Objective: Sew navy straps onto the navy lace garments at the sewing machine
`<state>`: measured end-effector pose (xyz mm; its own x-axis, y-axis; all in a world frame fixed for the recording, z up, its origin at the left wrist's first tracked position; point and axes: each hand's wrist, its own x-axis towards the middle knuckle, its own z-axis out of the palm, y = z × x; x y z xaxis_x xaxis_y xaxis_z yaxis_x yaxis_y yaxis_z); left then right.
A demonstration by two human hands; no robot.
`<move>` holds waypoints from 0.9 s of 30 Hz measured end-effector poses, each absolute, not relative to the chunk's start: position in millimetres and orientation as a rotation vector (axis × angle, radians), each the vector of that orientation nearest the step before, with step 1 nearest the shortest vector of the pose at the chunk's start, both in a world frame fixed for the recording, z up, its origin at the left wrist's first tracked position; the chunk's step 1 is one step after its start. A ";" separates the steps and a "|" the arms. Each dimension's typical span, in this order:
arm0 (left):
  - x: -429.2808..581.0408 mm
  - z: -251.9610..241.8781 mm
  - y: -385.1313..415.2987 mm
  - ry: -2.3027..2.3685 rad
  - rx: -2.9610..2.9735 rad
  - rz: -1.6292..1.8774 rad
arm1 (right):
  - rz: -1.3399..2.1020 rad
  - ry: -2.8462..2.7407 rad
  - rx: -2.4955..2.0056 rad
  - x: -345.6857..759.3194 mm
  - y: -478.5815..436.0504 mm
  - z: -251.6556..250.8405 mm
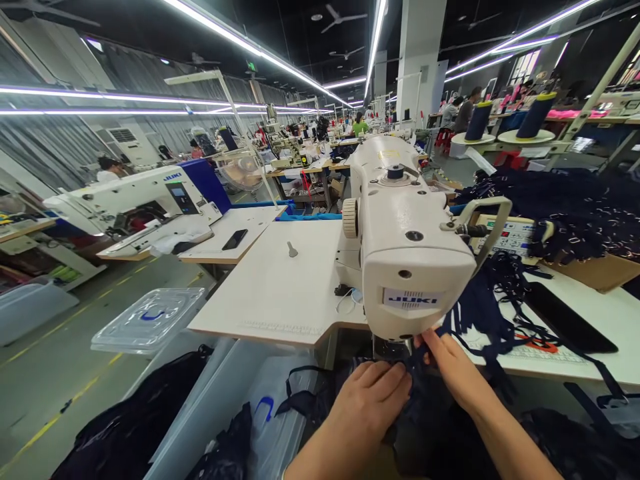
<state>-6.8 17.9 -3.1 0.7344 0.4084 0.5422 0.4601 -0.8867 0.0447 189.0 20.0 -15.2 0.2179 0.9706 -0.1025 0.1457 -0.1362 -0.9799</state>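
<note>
A white sewing machine (pixel 415 260) stands before me, its head over the work. My left hand (pixel 367 400) lies on a dark navy garment (pixel 325 393) just below the needle area, its fingers bent and pressed together on the cloth. Close to the right side of the machine head, my right hand (pixel 450 360) is closed on a dark navy strap (pixel 416 357) that meets the garment. The needle and presser foot are mostly hidden by the head and the dark cloth.
Navy straps (pixel 475 313) and a black phone (pixel 570 317) lie on the right tabletop. A heap of navy pieces (pixel 575 207) rests behind them. At left are a clear lid (pixel 150 317), a plastic bin (pixel 280 373) and dark garments (pixel 135 413). A small grey tool (pixel 292 250) lies on the table.
</note>
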 end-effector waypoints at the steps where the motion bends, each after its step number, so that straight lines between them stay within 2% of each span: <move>1: -6.8 -2.9 18.0 -0.741 -2.825 -0.841 | 1.078 -1.166 -1.492 189.3 18.4 -17.6; 10: -19.7 10.7 18.9 -0.560 -2.935 -0.695 | 1.005 -1.153 -1.565 174.2 13.4 -18.0; 27: -11.6 -11.9 19.8 -0.629 -2.756 -0.805 | 1.213 -1.105 -1.535 182.9 14.6 -26.0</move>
<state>-11.6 19.8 -11.9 0.7607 0.3422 0.5515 0.4525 -0.8888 -0.0727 182.9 14.6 -26.0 0.1335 0.9672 -0.2160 0.1252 -0.2327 -0.9645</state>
